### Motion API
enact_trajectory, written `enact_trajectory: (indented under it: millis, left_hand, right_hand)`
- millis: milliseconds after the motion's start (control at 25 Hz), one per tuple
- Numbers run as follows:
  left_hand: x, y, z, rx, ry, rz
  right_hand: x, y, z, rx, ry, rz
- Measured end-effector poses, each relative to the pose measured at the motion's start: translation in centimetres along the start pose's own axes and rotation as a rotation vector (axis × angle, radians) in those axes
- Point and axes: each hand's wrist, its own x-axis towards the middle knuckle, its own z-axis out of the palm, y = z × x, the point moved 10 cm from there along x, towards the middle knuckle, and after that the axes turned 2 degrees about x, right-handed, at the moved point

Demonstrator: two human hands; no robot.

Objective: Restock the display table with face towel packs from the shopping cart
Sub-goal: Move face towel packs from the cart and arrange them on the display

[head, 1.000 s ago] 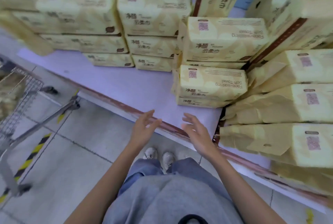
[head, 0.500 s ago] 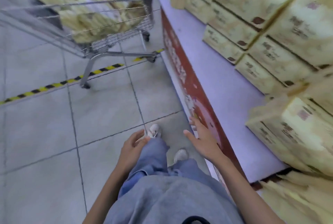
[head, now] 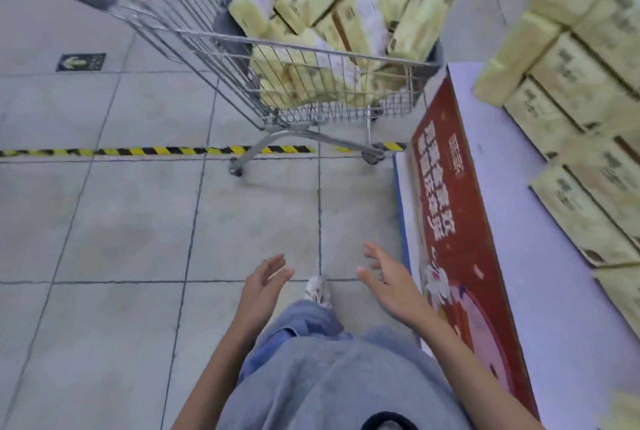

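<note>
A wire shopping cart [head: 221, 38] stands ahead on the tiled floor, piled with several yellow face towel packs [head: 349, 24]. To the right runs the display table [head: 540, 277] with a pale top and a red front panel [head: 453, 221]. Stacked yellow packs [head: 585, 90] cover its far side. My left hand [head: 263, 286] and my right hand [head: 388, 279] hang in front of my body, both empty with fingers spread and palms facing each other. The cart is well beyond arm's reach of both hands.
A black and yellow hazard tape line [head: 156, 151] crosses the floor under the cart's wheels. A green arrow sticker [head: 81, 61] marks the floor at the left. My white shoe [head: 318, 291] steps forward between my hands.
My view has swung left from the table to the cart, which now sits nearer and centred. Both hands stay empty and have drawn back from the table edge.
</note>
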Motion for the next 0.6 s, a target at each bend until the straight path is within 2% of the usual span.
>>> enact_trajectory:
  millis: [280,600]
  left_hand:
    - [10.8,10.9,-1.8,0.064,-0.087,0.113]
    - [21.8,17.7,-1.6,-0.077,-0.021,0.035]
  right_hand:
    - [7.9,-4.8,-3.2,0.023,0.093,-0.004]
    - [23.0,-10.1,-9.4,0.035,0.1,-0.013]
